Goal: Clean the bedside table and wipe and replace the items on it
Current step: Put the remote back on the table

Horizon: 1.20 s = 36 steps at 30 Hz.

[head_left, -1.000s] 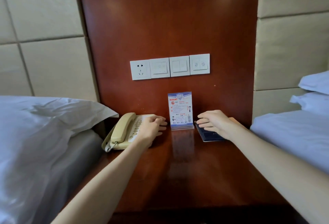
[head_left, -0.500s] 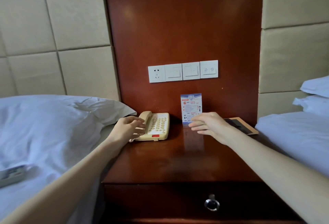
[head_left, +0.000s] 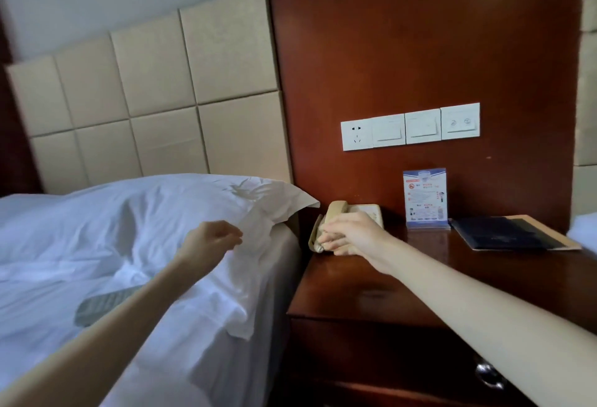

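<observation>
The dark wooden bedside table [head_left: 403, 287] carries a beige telephone [head_left: 355, 211] at its back left, an upright blue-and-white sign card [head_left: 424, 198] in the middle and a dark folder [head_left: 504, 233] at the right. My right hand [head_left: 352, 235] hovers over the near end of the telephone, fingers loosely extended to the left, and hides its front part. My left hand [head_left: 210, 241] is in the air over the white pillow [head_left: 161, 209] of the left bed, fingers loosely curled, holding nothing. A grey remote control [head_left: 103, 304] lies on the bed sheet, partly behind my left forearm.
A row of white switches and a socket [head_left: 410, 127] sits on the red-brown wall panel above the table. The table's drawer has a metal knob [head_left: 487, 371] at the front. A padded beige headboard [head_left: 145, 93] stands behind the left bed.
The view has swung left toward the bed. My left hand left the telephone and moved over the pillow. My right hand shifted from beside the sign card to the telephone.
</observation>
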{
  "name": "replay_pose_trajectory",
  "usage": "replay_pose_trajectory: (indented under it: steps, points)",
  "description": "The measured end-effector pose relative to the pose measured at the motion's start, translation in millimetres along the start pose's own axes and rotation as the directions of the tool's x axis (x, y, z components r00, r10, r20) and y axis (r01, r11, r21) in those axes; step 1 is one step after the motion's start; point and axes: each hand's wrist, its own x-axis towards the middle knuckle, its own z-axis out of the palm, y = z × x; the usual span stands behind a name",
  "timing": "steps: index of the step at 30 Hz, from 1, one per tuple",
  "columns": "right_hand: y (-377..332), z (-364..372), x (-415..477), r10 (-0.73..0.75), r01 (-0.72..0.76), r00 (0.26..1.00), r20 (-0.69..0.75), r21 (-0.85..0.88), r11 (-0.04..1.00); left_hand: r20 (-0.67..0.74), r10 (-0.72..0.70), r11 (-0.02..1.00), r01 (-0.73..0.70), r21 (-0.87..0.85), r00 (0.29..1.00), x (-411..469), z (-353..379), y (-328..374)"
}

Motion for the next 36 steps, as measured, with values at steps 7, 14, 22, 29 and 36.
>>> replay_pose_trajectory:
  steps: [7,14,22,29,36]
  points:
    - [-6.7,92.5,16.1,-0.055,0.058,0.984,0.172,-0.008,0.998,-0.061,-0.158,0.949,0.169,0.266,0.986,-6.8,-76.3,-50.8]
    - [-10.7,170.1,22.4,-0.091,0.117,0.945,0.314,-0.063,0.991,-0.083,-0.269,0.862,0.279,0.424,0.959,-15.4,-116.4,-96.6]
    - [-2.4,226.2,36.0,-0.085,0.208,0.878,0.470,-0.216,0.954,0.154,-0.307,0.795,0.164,0.584,0.939,-25.3,-124.3,-118.9]
    - [11.6,246.9,43.4,-0.090,0.192,0.893,0.442,-0.192,0.962,0.147,-0.192,0.783,0.061,0.618,0.970,-27.2,-123.6,-125.0]
    - [0.2,242.4,43.2,-0.225,0.239,0.906,0.360,0.004,0.971,0.056,-0.088,0.850,0.045,0.524,0.995,-26.0,-130.9,-126.2]
